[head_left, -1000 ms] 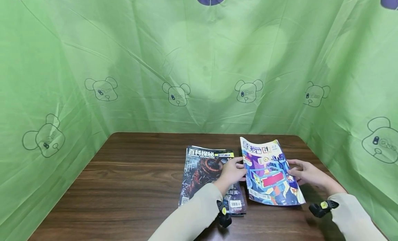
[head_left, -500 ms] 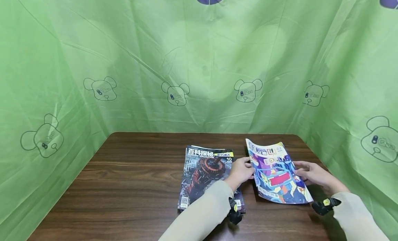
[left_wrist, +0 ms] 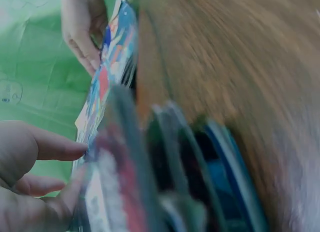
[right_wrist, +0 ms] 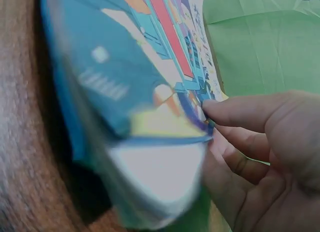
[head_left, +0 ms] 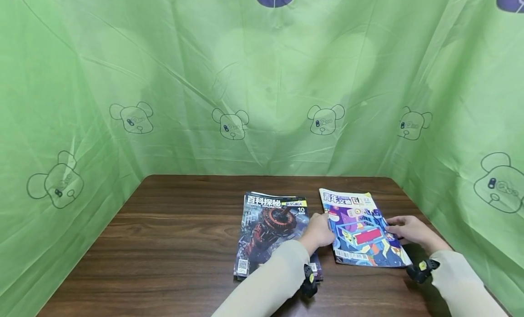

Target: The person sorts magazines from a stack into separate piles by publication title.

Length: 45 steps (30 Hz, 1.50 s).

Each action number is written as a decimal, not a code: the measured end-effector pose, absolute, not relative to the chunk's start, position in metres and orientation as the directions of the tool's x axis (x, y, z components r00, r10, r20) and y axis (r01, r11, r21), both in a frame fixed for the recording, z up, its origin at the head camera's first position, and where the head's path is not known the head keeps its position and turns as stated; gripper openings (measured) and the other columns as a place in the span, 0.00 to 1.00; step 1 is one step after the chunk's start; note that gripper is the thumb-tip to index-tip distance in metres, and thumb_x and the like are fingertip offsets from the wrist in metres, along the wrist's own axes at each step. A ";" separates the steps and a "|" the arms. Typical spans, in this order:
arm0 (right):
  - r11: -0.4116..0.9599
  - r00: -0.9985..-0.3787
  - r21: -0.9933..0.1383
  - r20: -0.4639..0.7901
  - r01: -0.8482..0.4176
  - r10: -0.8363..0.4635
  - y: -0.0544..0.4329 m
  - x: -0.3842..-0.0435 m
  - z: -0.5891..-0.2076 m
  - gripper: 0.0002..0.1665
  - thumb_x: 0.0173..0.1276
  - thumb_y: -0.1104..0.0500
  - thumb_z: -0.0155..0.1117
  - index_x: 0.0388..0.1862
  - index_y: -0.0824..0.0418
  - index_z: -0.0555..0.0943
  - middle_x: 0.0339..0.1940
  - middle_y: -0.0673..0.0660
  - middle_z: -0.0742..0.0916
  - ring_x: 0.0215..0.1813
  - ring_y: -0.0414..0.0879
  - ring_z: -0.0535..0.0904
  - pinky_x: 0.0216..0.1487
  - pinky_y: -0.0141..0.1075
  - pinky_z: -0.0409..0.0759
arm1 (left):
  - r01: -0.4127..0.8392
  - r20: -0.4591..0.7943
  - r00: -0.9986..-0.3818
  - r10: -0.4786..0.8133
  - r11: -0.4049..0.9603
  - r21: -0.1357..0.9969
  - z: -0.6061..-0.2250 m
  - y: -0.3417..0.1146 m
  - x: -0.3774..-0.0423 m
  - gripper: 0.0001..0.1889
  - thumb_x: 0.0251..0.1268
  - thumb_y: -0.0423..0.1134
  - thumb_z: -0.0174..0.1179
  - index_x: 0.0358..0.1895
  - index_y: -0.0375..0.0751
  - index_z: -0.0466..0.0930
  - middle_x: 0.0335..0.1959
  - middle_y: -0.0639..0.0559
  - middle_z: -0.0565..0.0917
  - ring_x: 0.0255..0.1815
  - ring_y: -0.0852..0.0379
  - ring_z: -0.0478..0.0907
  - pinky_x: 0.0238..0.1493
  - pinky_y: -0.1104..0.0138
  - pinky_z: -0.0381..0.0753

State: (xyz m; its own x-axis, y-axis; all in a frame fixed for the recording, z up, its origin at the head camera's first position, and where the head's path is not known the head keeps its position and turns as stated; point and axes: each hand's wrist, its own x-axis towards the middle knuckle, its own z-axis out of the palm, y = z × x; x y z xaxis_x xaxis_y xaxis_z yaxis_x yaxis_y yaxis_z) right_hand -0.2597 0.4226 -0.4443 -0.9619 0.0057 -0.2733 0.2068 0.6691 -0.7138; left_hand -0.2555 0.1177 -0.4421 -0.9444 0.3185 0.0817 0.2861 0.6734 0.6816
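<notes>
A colourful magazine (head_left: 364, 235) with a red panel on its cover lies at the right of the table. My left hand (head_left: 320, 231) pinches its left edge between thumb and fingers. At the right edge my right hand (head_left: 410, 228) holds it, the thumb on the cover (right_wrist: 150, 56) and the fingers beneath. A lower corner of the pages lifts and bends in the right wrist view. Left of it lies a small stack of magazines, a dark science magazine (head_left: 266, 226) on top, partly hidden under my left forearm.
The brown wooden table (head_left: 163, 244) stretches out to the left. A green curtain (head_left: 270, 80) with bear outlines hangs along the back and both sides. Blurred magazine edges (left_wrist: 200, 172) stand close to the left wrist camera.
The colourful magazine first shifted right with both hands, away from the dark stack. Its raised, curved top has since come down and flattened. My left hand stays at its left edge.
</notes>
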 end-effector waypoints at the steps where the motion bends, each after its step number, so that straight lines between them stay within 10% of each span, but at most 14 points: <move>1: 0.669 -0.963 -0.716 -0.268 0.199 -0.001 0.423 -0.260 -0.444 0.36 0.74 0.56 0.62 0.66 0.84 0.64 0.40 0.62 0.86 0.39 0.51 0.84 0.41 0.45 0.87 | 0.302 0.088 -0.942 0.324 0.700 0.647 -0.442 0.119 -0.255 0.25 0.45 0.29 0.71 0.53 0.39 0.84 0.40 0.52 0.84 0.41 0.59 0.72 0.44 0.73 0.77; 17: 0.717 -0.983 -0.682 -0.179 0.142 0.025 0.413 -0.259 -0.431 0.36 0.71 0.53 0.65 0.63 0.81 0.69 0.47 0.73 0.81 0.44 0.56 0.83 0.40 0.45 0.88 | 0.280 0.033 -0.926 0.376 0.627 0.727 -0.428 0.100 -0.263 0.36 0.56 0.38 0.72 0.69 0.34 0.72 0.57 0.43 0.82 0.57 0.54 0.78 0.58 0.67 0.78; 45: 0.591 -0.953 -0.801 -0.095 -0.100 -0.289 0.282 -0.263 -0.418 0.28 0.71 0.57 0.67 0.62 0.73 0.75 0.35 0.63 0.83 0.34 0.55 0.84 0.34 0.45 0.88 | 0.227 0.068 -0.948 0.311 0.510 0.829 -0.415 -0.058 -0.273 0.29 0.58 0.33 0.68 0.63 0.27 0.75 0.48 0.36 0.85 0.47 0.46 0.83 0.49 0.59 0.83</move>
